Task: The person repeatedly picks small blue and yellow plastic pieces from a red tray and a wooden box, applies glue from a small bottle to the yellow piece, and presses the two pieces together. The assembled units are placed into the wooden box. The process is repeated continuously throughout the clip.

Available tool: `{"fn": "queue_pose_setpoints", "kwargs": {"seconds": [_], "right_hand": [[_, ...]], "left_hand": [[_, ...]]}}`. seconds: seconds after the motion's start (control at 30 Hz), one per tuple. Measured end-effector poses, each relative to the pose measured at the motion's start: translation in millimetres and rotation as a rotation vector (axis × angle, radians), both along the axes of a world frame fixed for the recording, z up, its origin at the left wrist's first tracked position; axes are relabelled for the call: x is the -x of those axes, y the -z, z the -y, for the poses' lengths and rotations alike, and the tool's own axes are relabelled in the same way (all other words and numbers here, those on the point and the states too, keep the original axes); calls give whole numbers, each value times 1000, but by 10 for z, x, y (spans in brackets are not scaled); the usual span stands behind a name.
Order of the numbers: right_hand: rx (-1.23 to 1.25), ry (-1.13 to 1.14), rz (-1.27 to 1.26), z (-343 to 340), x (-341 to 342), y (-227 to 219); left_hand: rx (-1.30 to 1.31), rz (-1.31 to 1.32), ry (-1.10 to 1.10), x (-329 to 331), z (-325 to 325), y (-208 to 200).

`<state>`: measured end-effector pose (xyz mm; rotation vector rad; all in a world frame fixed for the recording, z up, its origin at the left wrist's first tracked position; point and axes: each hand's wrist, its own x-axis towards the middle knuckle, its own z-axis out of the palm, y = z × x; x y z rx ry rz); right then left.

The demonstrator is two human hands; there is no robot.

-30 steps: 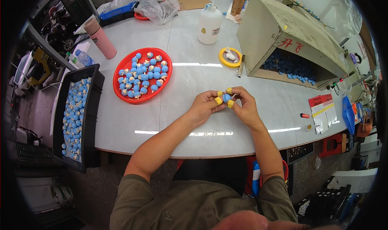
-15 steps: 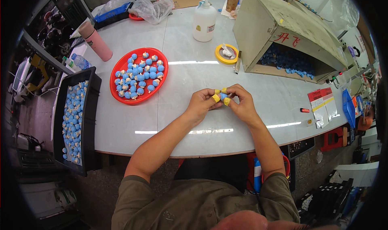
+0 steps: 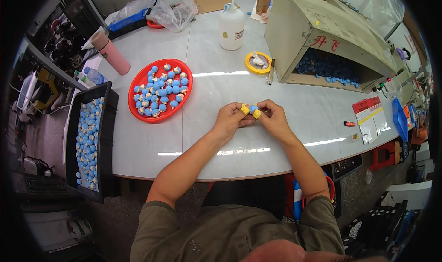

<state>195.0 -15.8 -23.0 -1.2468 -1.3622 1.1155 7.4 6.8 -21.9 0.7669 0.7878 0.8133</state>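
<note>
Blue piece [image 3: 253, 109], one, small, held above the grey tabletop [image 3: 212, 94] near the picture's middle; largely covered by fingers, so its shape cannot be told. Two hands on it: left hand [image 3: 229, 119] and right hand [image 3: 275, 119] together, fingertips pinching it from either side. Two yellow fingertip wraps show plainly, one per hand.

Counts: one red tray [image 3: 156, 119], thirty or so blue-and-cream balls [image 3: 162, 92] inside, overlapping, exact number not readable. One black bin [image 3: 106, 142], many more such balls, too crowded to count.

Edges: tabletop's near edge passes under both forearms. Room leftward from left hand to tray rim; rightward from right hand to one red-and-white packet [image 3: 363, 106]. Forward, reach is bounded by one yellow tape roll [image 3: 251, 69] and a thin strip [image 3: 271, 72] beside it.

Around: cream box [image 3: 317, 27], one, blocks the far right; blue pieces heaped in its opening, uncountable. One white squeeze bottle [image 3: 231, 29] behind the tape. One pink flask [image 3: 110, 53] beyond the tray, far left.
</note>
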Motion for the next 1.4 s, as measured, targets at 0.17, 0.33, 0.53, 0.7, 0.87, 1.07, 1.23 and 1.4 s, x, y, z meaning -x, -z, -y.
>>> {"fn": "queue_pose_setpoints", "kwargs": {"seconds": [0.17,0.33,0.53,0.7,0.87,1.07,1.23,1.4], "right_hand": [[20,44,33,48,60,-57],[101,40,-154,65,127,-100],[173,74,-111,49,177,18],[186,80,-169,89,259,-35],[82,95,-216,125,297,115],[24,124,-213,172,351,84],[37,202,-227,207,397,46],[-68,246,-60,125,401,226]], "left_hand": [[38,18,68,9,41,-102],[-13,-12,1,1,23,-5],[-57,-15,-51,-77,62,62],[-103,-55,-38,-76,87,18],[-127,-12,-70,-111,131,38],[-149,6,-94,-162,147,74],[-168,22,-88,-202,147,136],[-235,-96,-116,-150,152,86]]}}
